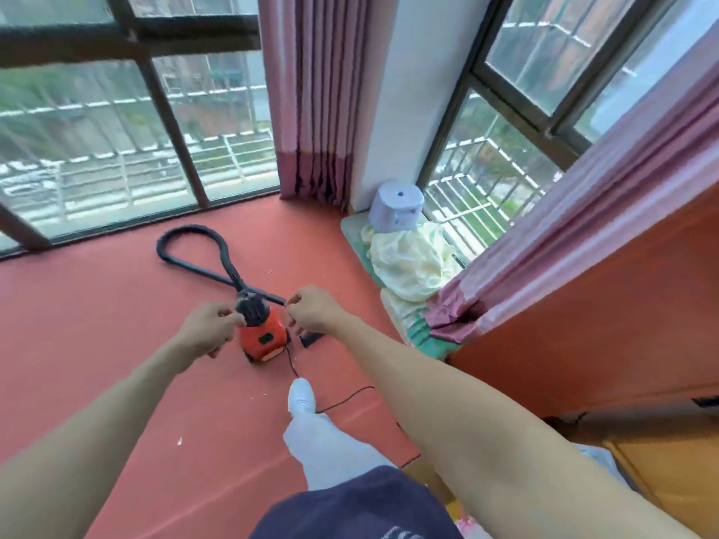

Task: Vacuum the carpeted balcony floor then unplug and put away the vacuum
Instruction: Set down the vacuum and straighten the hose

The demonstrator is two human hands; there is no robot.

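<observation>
A small red vacuum (261, 341) with a black top stands on the red carpet (116, 324). Its black hose (194, 247) lies in a loop toward the window, and a black nozzle (311, 338) lies just right of the body. A thin black power cord (291, 363) runs from under my right hand, past my white-socked foot (301, 394), then off to the right. My right hand (313, 310) hovers over the vacuum's right side with fingers curled, pinching the cord. My left hand (208, 328) is over its left side, thumb and fingers pinched together; whether it holds anything is unclear.
Floor-length windows close the far side. Pink curtains (315, 110) hang in the corner and on the right. A lilac upturned bucket (397, 208) and a heap of pale cloth (408, 262) sit on mats by the right window. An orange-brown cabinet (603, 324) stands at right. Small white scraps dot the carpet.
</observation>
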